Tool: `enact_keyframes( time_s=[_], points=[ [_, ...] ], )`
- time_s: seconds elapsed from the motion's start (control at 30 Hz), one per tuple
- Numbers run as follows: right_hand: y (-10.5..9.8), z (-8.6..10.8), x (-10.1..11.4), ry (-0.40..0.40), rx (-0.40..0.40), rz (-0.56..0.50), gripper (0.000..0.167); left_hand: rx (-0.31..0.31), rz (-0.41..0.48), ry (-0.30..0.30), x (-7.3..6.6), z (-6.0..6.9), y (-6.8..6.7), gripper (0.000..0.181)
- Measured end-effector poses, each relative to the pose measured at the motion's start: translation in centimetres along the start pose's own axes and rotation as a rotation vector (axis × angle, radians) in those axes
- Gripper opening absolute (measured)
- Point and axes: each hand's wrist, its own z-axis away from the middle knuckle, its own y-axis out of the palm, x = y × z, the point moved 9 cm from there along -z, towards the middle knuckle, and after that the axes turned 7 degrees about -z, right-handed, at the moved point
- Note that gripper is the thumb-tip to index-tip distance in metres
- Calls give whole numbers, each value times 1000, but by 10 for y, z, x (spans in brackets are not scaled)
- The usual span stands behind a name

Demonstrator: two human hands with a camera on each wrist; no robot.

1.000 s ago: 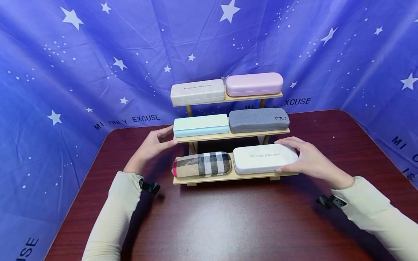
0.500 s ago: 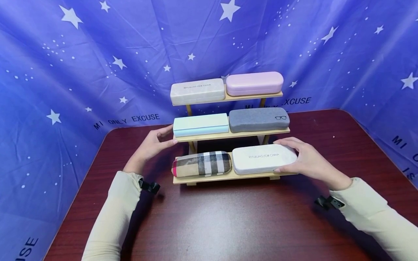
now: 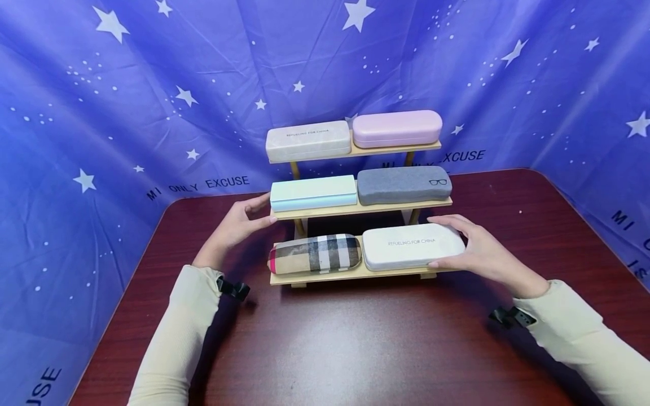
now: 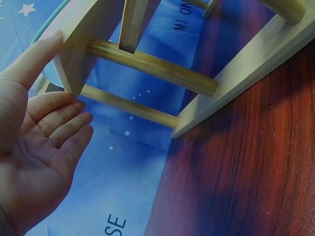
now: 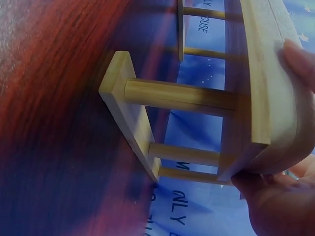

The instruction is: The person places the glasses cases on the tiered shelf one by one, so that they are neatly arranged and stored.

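In the head view, a three-tier wooden display rack (image 3: 332, 215) bears glasses cases, two to a tier. My left hand (image 3: 238, 224) holds the left end of its middle shelf between thumb and index finger, beside a mint-green case (image 3: 313, 193). In the left wrist view, the other fingers of this hand (image 4: 44, 128) are loosely bent below the shelf (image 4: 81, 54). My right hand (image 3: 482, 249) grips the right end of a white glasses case (image 3: 406, 248) on the bottom tier, thumb in front and fingers behind. The right wrist view shows the case (image 5: 290, 113) resting on its shelf.
A plaid glasses case (image 3: 315, 255) lies left of the white one. A grey case (image 3: 403, 185) sits on the middle tier. The top tier carries a marbled case (image 3: 308, 141) and a pink case (image 3: 397, 128). Behind the dark red table (image 3: 345, 344) hangs a blue star-patterned curtain (image 3: 213, 84).
Hardly anything differs. Both hands keep their places on the rack and the white glasses case; the whole head view has shifted very slightly.
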Motion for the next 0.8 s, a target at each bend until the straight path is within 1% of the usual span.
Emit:
enact_keyframes(
  time_s=[0.03,0.1,0.27,0.4,0.53,0.63,0.67,0.7,0.73,0.8],
  points=[
    [0,0,-1,4,0,-7,80,0,1,0,0,0,0,60],
    [0,1,-3,3,7,-15,82,-3,15,2,6,-2,0,60],
    [0,2,-8,2,19,-75,83,-22,20,1,26,-7,-1,61],
    [0,2,-9,-18,32,-110,83,-35,-2,5,31,-7,-1,62],
    [-3,4,-5,-68,58,-220,81,-34,6,-2,31,-6,0,62],
    [-12,5,1,-129,70,-299,79,-20,7,-26,23,-4,3,60],
    [-16,6,3,-153,71,-308,78,-14,4,-34,20,-3,4,59],
    [-21,6,4,-166,69,-310,78,-13,1,-31,21,-3,4,58],
    [-26,7,4,-173,63,-311,77,-12,-6,-30,22,-3,4,58],
    [-37,7,3,-163,46,-309,76,-9,-34,-32,18,0,2,57]
  ],
)
